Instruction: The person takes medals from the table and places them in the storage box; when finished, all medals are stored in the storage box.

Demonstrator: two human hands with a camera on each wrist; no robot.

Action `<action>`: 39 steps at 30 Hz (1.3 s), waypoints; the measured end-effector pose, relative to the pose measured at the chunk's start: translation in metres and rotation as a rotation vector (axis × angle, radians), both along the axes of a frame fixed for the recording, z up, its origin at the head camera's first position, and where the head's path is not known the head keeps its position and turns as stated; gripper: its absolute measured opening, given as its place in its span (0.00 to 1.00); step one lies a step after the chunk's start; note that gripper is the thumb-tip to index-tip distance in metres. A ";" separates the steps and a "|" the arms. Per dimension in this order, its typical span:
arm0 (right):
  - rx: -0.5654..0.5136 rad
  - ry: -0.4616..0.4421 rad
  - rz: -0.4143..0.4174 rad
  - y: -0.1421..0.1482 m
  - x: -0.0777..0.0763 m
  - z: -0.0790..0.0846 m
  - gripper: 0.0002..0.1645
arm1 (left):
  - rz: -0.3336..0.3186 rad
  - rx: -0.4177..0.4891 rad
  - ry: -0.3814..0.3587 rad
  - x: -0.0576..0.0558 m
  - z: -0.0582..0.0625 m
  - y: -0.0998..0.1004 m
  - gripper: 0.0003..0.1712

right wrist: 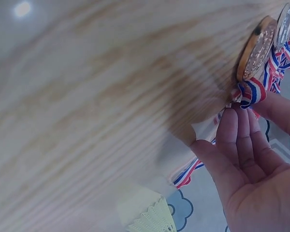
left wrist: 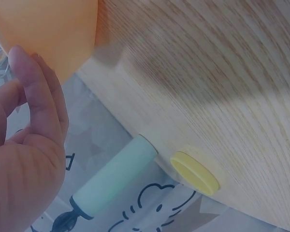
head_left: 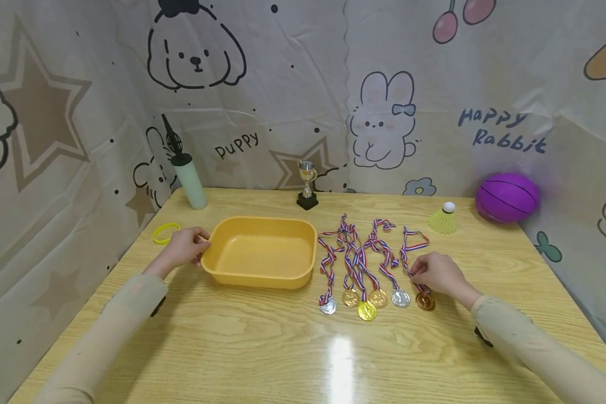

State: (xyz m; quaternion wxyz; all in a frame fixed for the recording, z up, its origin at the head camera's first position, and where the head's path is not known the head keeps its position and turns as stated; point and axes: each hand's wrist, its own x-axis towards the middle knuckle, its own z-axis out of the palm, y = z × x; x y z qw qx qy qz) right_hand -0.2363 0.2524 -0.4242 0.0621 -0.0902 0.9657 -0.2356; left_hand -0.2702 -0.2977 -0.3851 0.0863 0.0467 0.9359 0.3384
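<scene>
Medals (head_left: 366,310) of gold-, silver- and bronze-coloured metal on red-white-blue ribbons (head_left: 326,266) lie on the pale wood-grain worktop (head_left: 262,348), right of a yellow, rounded rectangular tray (head_left: 262,252). We see the right hand (head_left: 440,276) pinching the ribbon of the rightmost bronze-coloured medal (head_left: 425,302), while the left hand (head_left: 183,247) grips the tray's left rim.

We see a small indoor corner closed in by a creased hanging sheet (head_left: 293,33) behind a wood-grain table (head_left: 262,342) and at both its sides. On the sheet are printed a puppy (head_left: 197,62), a rabbit (head_left: 384,134) and a star (head_left: 45,104), in nursery style. Whether it is home or studio, we cannot tell.
</scene>
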 end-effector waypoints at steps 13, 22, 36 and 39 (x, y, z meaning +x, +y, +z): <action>-0.001 0.008 0.010 -0.001 -0.001 0.000 0.04 | 0.009 0.004 -0.004 0.000 -0.002 -0.001 0.17; 0.014 0.005 0.001 -0.001 0.000 0.000 0.03 | 0.011 0.002 -0.003 0.000 -0.002 0.000 0.17; -0.043 0.041 0.001 0.002 0.000 -0.001 0.02 | 0.007 0.019 -0.007 0.002 0.001 0.000 0.18; -0.067 0.081 -0.005 0.003 0.000 -0.001 0.02 | 0.003 0.018 -0.004 0.002 0.000 0.000 0.18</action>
